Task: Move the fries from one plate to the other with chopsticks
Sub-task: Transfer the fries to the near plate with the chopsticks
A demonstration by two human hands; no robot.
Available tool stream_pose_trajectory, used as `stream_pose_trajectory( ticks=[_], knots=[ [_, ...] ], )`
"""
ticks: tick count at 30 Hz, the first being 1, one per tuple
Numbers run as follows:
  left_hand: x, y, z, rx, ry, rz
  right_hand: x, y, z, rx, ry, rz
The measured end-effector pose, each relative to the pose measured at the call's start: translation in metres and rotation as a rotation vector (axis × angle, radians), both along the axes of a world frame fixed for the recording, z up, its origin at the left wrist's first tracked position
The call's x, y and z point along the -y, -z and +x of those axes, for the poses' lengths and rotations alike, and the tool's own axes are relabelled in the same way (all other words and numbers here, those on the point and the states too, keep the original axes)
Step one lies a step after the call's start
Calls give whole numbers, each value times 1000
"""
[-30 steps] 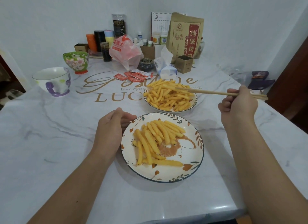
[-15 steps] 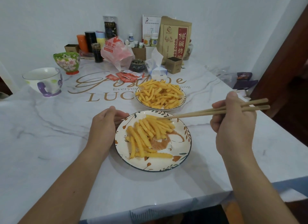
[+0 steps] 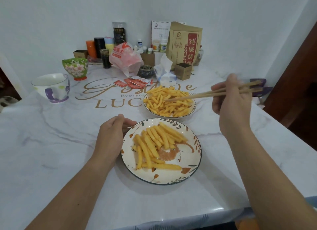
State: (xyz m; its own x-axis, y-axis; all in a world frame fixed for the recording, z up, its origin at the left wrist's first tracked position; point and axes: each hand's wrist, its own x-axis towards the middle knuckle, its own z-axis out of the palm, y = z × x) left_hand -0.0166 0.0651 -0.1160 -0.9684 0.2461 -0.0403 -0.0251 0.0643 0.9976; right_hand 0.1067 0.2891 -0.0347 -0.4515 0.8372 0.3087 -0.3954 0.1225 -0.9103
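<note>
Two plates of fries sit on the marble table. The far plate (image 3: pixel 193 109) is heaped with thin fries (image 3: pixel 166 103). The near plate (image 3: pixel 188 173), white with a leaf pattern, carries a smaller pile of fries (image 3: pixel 154 142). My right hand (image 3: pixel 229 99) grips a pair of wooden chopsticks (image 3: pixel 202 94), whose tips reach into the fries on the far plate. My left hand (image 3: pixel 111 137) rests against the left rim of the near plate, thumb and fingers at its edge.
A white mug with purple handle (image 3: pixel 51 88) and a green floral bowl (image 3: pixel 75 67) stand at the left. Red sauce packets (image 3: pixel 132 82), a tissue pack (image 3: pixel 165 75), a pink bag (image 3: pixel 125 57), boxes and bottles crowd the back. The table's edge runs close on the right.
The chopsticks have swung from over the near plate back to the far plate, tips now among its fries. My left hand has stayed at the near plate's rim.
</note>
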Motion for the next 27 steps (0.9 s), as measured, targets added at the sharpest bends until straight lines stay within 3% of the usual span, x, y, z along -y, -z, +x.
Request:
stream_pose_trajectory(
  ticks=[8, 16, 27],
  knots=[
    [-2, 1, -1, -8, -16, -28, -38, 30, -39, -81, 85, -172],
    [-4, 1, -3, -3, -36, -30, -26, 44, -41, 16, 149, 19],
    [-3, 0, -2, 3, -45, -67, -25, 53, -52, 87, 69, 16]
  ],
)
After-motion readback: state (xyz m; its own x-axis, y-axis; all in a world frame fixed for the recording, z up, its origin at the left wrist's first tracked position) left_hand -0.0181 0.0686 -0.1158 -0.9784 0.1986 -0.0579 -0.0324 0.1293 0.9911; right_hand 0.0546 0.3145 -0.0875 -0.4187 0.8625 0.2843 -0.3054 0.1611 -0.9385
